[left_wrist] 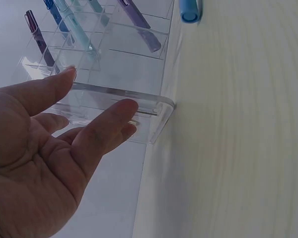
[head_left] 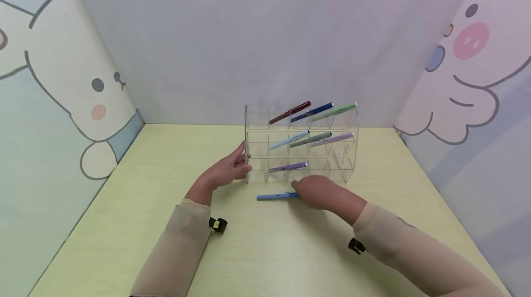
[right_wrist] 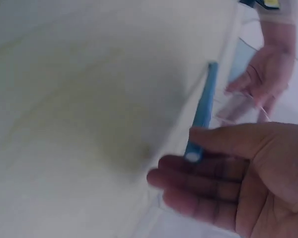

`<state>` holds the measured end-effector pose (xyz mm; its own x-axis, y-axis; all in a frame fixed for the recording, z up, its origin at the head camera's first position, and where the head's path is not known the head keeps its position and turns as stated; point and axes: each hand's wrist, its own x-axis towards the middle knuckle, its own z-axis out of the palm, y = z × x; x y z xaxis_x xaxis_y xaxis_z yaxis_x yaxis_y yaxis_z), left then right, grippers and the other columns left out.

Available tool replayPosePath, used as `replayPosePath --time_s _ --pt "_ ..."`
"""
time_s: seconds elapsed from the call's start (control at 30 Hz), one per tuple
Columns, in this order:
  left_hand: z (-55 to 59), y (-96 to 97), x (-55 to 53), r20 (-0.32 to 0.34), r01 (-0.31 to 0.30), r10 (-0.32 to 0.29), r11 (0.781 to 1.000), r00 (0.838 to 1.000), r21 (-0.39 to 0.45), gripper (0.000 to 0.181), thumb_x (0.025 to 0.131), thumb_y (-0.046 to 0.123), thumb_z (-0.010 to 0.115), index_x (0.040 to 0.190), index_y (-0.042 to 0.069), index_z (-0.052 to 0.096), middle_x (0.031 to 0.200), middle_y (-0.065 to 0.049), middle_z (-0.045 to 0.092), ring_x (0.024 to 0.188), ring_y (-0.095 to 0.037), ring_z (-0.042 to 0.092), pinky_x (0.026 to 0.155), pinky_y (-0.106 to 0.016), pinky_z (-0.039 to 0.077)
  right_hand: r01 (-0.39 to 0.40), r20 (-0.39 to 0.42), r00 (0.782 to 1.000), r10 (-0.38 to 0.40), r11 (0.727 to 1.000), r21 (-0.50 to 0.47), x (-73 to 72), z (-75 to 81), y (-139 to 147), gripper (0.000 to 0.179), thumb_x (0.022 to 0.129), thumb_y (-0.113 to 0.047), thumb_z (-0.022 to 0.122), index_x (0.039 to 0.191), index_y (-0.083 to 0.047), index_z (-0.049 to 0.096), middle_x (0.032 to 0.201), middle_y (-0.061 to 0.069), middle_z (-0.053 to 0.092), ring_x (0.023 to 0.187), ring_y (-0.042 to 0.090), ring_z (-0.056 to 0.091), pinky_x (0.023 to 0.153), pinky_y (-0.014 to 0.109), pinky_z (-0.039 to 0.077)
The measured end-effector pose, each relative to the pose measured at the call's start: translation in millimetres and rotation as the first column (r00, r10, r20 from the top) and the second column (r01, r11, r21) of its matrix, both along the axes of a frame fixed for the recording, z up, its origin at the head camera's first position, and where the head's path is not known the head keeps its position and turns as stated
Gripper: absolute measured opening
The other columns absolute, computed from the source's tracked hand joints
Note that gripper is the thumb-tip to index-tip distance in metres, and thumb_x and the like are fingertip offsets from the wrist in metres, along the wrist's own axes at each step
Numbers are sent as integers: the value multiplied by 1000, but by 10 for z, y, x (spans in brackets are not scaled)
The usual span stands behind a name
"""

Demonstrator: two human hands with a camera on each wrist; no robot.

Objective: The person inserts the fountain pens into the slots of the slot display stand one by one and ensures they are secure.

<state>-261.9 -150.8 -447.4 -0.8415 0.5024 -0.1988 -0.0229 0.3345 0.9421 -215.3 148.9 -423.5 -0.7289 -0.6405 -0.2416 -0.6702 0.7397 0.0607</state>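
Note:
A clear acrylic pen rack (head_left: 300,147) with three tiers stands on the table, several pens lying tilted in it. My left hand (head_left: 226,170) is at the rack's left side panel, thumb and fingers loosely extended; in the left wrist view they lie by the panel's edge (left_wrist: 124,93). In front of the rack, my right hand (head_left: 319,192) pinches the right end of a blue pen (head_left: 274,196) between thumb and forefinger. The right wrist view shows that pen (right_wrist: 204,106) under the thumb, with the other fingers of the hand (right_wrist: 228,173) loosely bent.
The top tier holds dark red (head_left: 290,112), navy (head_left: 312,112) and green (head_left: 335,111) pens. Light blue (head_left: 289,140), grey-green (head_left: 311,139) and lilac (head_left: 333,139) pens are in the middle tier. A purple pen (head_left: 288,167) lies in the bottom tier. Walls surround the table (head_left: 257,251).

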Motion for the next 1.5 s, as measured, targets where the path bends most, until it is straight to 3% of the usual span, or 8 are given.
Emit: replayPosePath --time_s 0.1,0.2,0.43,0.63,0.9,1.1,1.3,1.5 --pt "-9 -5 12 13 -6 6 1000 1000 -2 84 101 33 56 153 47 -9 163 -12 19 132 -34 51 111 -52 37 37 84 996 -27 992 -123 3 94 44 8 96 -19 64 94 -16 56 71 -6 54 61 11 47 57 28 42" --pt "-13 -14 27 18 -10 10 1000 1000 -8 84 101 32 56 153 47 -9 163 -12 19 131 -35 51 111 -52 37 65 157 987 -24 961 -267 23 173 108 10 94 -21 67 96 -20 57 77 -11 57 66 8 48 62 24 44" --pt "-6 6 15 17 -10 10 1000 1000 -8 83 100 35 57 152 50 -7 163 -11 20 128 -35 55 112 -53 35 215 323 946 -40 821 -529 47 385 303 11 95 -19 66 101 -24 58 90 -6 67 73 7 57 64 27 49" --pt "-8 0 12 12 -25 26 1000 1000 -15 83 101 32 55 153 48 -8 162 -13 22 130 -35 53 113 -56 31 242 324 946 -13 692 -680 40 576 448 21 97 -20 63 118 -25 63 98 -12 72 89 5 69 79 29 56" --pt "-36 7 19 17 -15 15 1000 1000 -9 84 102 30 55 154 46 -9 162 -13 21 130 -33 53 112 -52 35 267 306 952 -28 572 -775 41 661 686 24 96 -22 64 120 -18 67 100 -5 73 90 14 71 81 30 57" --pt "-8 2 14 18 -20 20 1000 1000 -10 83 102 28 54 154 45 -10 162 -12 22 129 -33 54 113 -54 34 301 309 948 -75 520 -799 40 728 858 25 96 -19 64 121 -15 67 104 3 73 92 15 72 82 28 57" --pt "11 -1 27 7 4 -4 1000 1000 3 85 102 29 54 155 40 -12 163 -15 18 132 -35 51 112 -54 34 312 336 942 -24 440 -842 49 775 993 20 98 -8 58 118 -4 62 103 14 70 88 24 73 78 35 59" --pt "3 -3 37 3 6 -6 1000 1000 -7 85 102 31 54 154 42 -12 162 -14 19 130 -35 52 113 -58 30 289 303 952 -40 438 -851 76 806 1075 26 98 -7 58 124 -7 63 109 14 70 94 20 72 84 25 57"
